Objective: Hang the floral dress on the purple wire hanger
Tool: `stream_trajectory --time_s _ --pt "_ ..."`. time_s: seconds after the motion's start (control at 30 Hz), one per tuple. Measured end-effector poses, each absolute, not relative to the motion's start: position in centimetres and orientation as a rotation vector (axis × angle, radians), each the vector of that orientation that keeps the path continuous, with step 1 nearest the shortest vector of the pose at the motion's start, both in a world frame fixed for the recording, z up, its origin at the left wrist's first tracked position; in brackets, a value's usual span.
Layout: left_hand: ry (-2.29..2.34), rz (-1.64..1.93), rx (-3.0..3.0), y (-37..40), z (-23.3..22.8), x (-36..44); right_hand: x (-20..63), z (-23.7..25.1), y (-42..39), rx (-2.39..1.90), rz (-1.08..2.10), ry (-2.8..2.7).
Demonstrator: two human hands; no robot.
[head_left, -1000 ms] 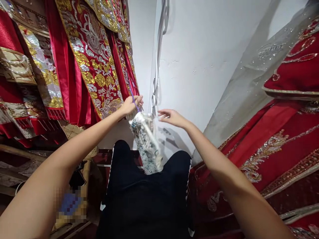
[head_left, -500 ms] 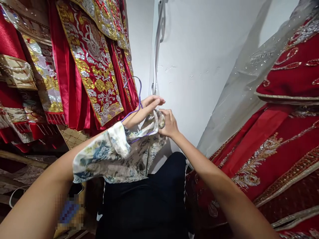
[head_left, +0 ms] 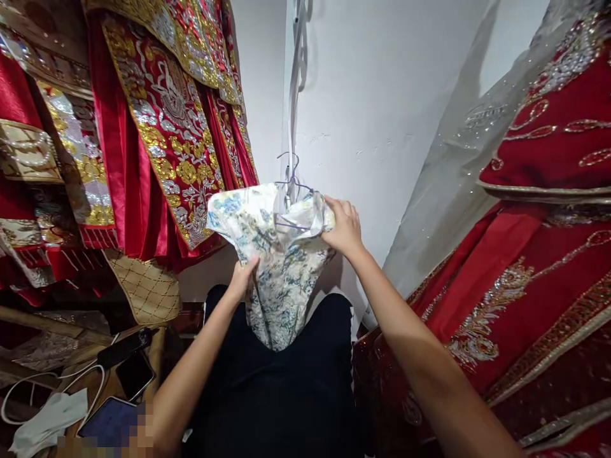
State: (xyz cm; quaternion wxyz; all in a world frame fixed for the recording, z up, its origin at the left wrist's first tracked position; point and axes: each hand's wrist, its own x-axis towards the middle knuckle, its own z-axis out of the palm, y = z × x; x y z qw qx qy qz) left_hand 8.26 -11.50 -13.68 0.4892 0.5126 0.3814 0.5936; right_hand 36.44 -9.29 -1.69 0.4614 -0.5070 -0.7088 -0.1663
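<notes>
A cream garment with a blue and green floral print [head_left: 281, 267] hangs on a thin purple wire hanger [head_left: 292, 184] in front of a white wall. My right hand [head_left: 342, 226] grips the garment's upper right shoulder at the hanger's end. Lower down, my left hand [head_left: 243, 280] pinches the cloth on its left side. The hanger's hook rises beside a hanging grey strap [head_left: 292, 95]. My black trousers [head_left: 281, 394] are beneath the garment.
Red robes with gold and silver embroidery [head_left: 162, 127] hang at the left. More red embroidered cloth [head_left: 534, 254] fills the right. At the lower left lie a phone [head_left: 135, 374], a tablet [head_left: 109, 420], white cables and a crumpled white cloth [head_left: 45, 423].
The garment has come off my left forearm and now hangs spread on the hanger. My left hand dropped from the hook to the cloth; my right hand moved to the right shoulder.
</notes>
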Motion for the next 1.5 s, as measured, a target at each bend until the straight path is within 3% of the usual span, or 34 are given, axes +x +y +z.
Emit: stream_trajectory --time_s 0.07,0.17,0.27,0.4,0.6,0.87,1.33,1.4,1.5 --pt "0.932 1.554 1.189 -13.1 -15.6 9.1 35.4 -1.3 -11.1 -1.064 -0.229 -1.945" --pt "0.923 1.501 1.146 -15.8 -17.3 9.7 34.0 -1.3 -14.6 -0.822 0.37 -2.158" --pt "0.93 1.455 1.138 -17.5 -17.7 9.6 32.7 -3.2 -16.8 -0.729 0.736 -1.901" --pt "0.938 1.424 1.149 -18.2 -17.3 9.7 30.7 -9.2 -15.8 -0.956 0.578 -1.258" --pt "0.91 1.49 1.143 -18.4 -17.9 10.1 27.6 -15.0 -12.6 -1.064 0.62 -1.371" --pt "1.098 1.417 1.081 -17.8 -21.0 10.0 29.6 -17.6 -15.8 -1.08 0.947 -1.542" --pt "1.005 1.332 1.28 -18.7 -22.4 10.4 28.5 -18.1 -16.3 -1.159 0.946 -1.598" --pt "1.16 1.41 1.283 -18.7 -23.0 10.2 28.4 -18.0 -16.4 -1.165 0.965 -1.587" --pt "1.563 1.811 1.375 -19.1 -23.0 10.8 28.4 -18.0 -16.6 -1.173 1.064 -1.565"
